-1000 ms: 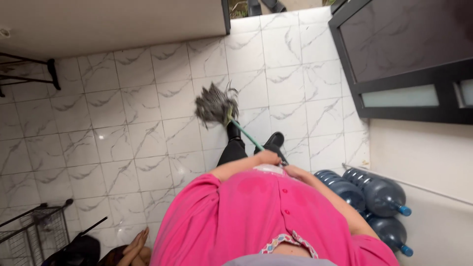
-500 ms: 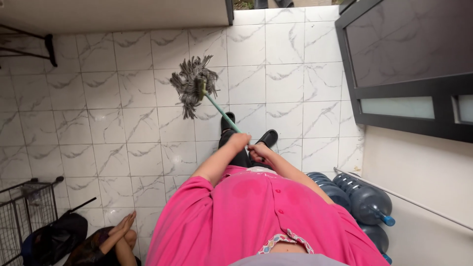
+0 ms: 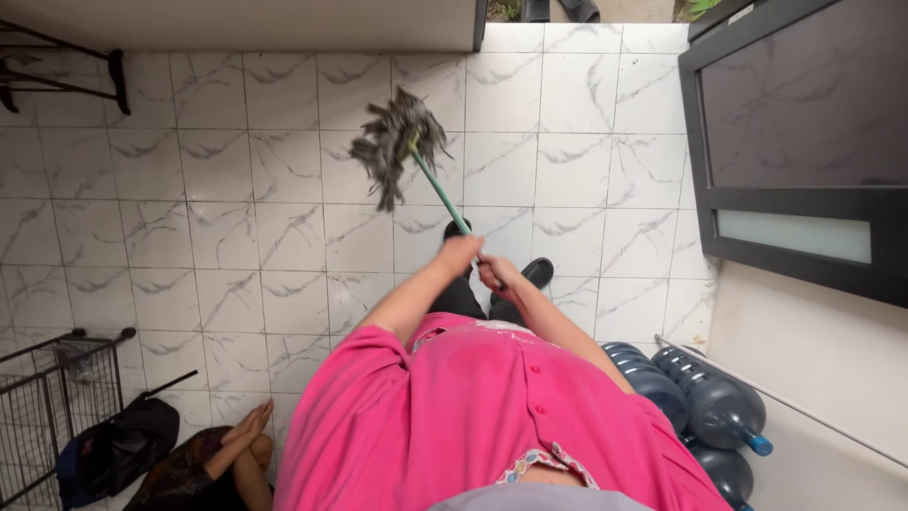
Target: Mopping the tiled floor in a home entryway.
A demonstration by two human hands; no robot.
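Note:
I look down over my pink shirt at a white marble-tiled floor [image 3: 236,246]. Both hands grip the green handle of a mop [image 3: 437,186]. My left hand [image 3: 461,254] sits higher on the handle and my right hand [image 3: 496,274] is just behind it, closer to my body. The grey string mop head [image 3: 397,142] rests on the tiles ahead of me, a little to the left. My black shoes [image 3: 537,273] show just below my hands.
Several blue water jugs [image 3: 700,402] lie against the wall at the lower right. A dark door [image 3: 804,142] stands at the right. A wire cart [image 3: 52,397] and a dark bag [image 3: 118,445] stand at the lower left, beside another person's folded hands [image 3: 248,426].
The mop head swept away from my feet to the left, then slightly right and farther forward. My arms stretched out with it, and my view shifted.

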